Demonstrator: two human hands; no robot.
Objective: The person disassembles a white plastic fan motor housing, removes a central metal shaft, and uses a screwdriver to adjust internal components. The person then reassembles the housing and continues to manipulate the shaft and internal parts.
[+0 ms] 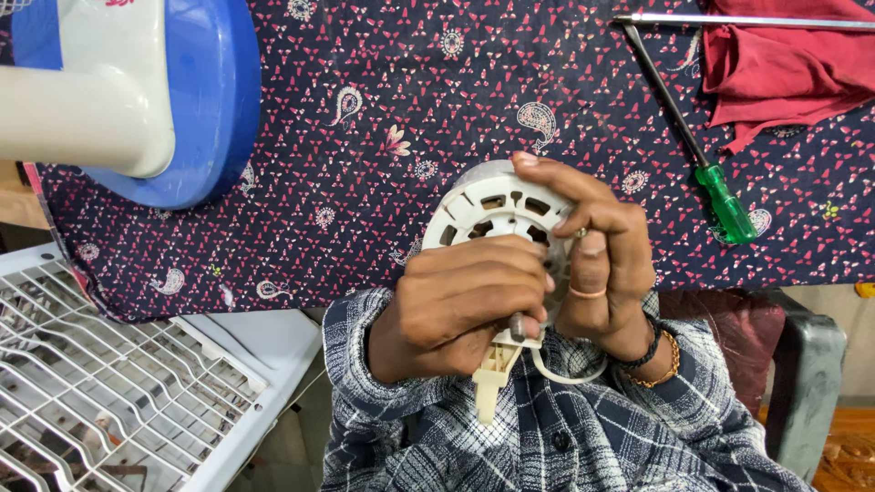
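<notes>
The left hand [465, 305] curls in a closed grip around the front of a cream plastic motor housing [497, 214], knuckles up. The right hand [597, 260] wraps its fingers over the housing's far rim, pinching it upright above the patterned tabletop [383, 109].

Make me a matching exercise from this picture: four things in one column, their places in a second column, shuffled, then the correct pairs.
Things:
1. white slotted motor housing
2. green-handled screwdriver
3. red cloth
4. white wire grille

Places:
A. bunched at the top right corner of the patterned tablecloth
B. at the lower left, off the table's edge
C. held between the left hand and the right hand
D. lying on the tablecloth, handle toward the near edge

Pairs: 1-C, 2-D, 3-A, 4-B
</notes>
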